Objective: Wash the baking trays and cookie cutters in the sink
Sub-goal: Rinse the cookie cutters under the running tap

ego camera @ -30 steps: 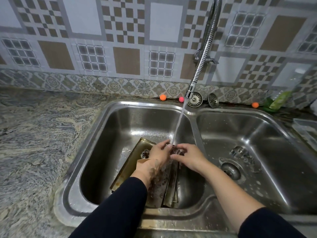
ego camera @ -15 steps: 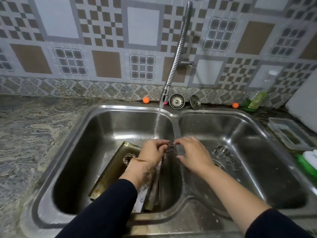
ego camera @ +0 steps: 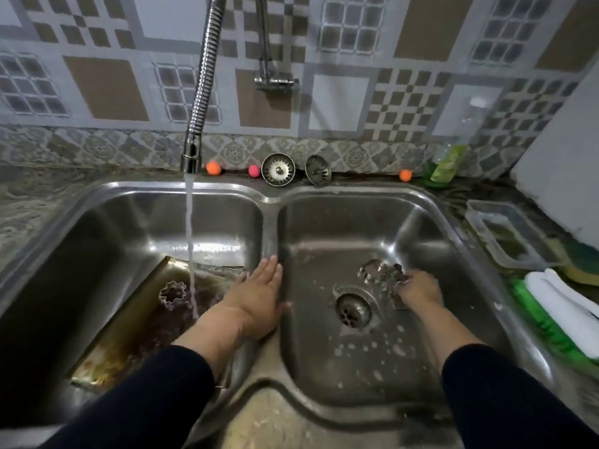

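Observation:
A greasy golden baking tray leans in the left basin of the steel double sink, with a flower-shaped cookie cutter lying on it under the running water. My left hand rests flat and open over the divider between the basins. My right hand reaches into the right basin, its fingers at a pile of metal cookie cutters beside the drain; the fingertips are blurred among them.
The spring faucet pours into the left basin. Two sink strainers and small coloured balls line the back ledge. On the right counter sit a clear container, a sponge, a green-and-white brush and a soap bottle.
Both hands left the water stream. My right hand carried the cookie cutter over into the right basin beside the others, and my left hand opened onto the divider.

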The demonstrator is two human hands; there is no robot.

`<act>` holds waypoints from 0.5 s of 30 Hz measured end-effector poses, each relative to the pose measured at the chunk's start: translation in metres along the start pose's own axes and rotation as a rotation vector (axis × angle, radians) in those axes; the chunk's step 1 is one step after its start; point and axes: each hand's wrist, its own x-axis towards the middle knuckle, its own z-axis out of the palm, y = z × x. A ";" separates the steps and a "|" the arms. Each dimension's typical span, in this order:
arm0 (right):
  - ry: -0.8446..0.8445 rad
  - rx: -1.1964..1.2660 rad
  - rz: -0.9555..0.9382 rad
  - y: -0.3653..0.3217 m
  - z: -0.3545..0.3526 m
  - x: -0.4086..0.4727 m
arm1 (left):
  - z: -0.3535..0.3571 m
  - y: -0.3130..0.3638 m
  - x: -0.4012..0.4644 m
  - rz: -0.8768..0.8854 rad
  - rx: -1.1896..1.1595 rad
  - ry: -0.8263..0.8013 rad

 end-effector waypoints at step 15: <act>-0.007 -0.088 -0.008 0.013 0.006 0.024 | 0.009 -0.003 0.004 -0.007 0.010 -0.033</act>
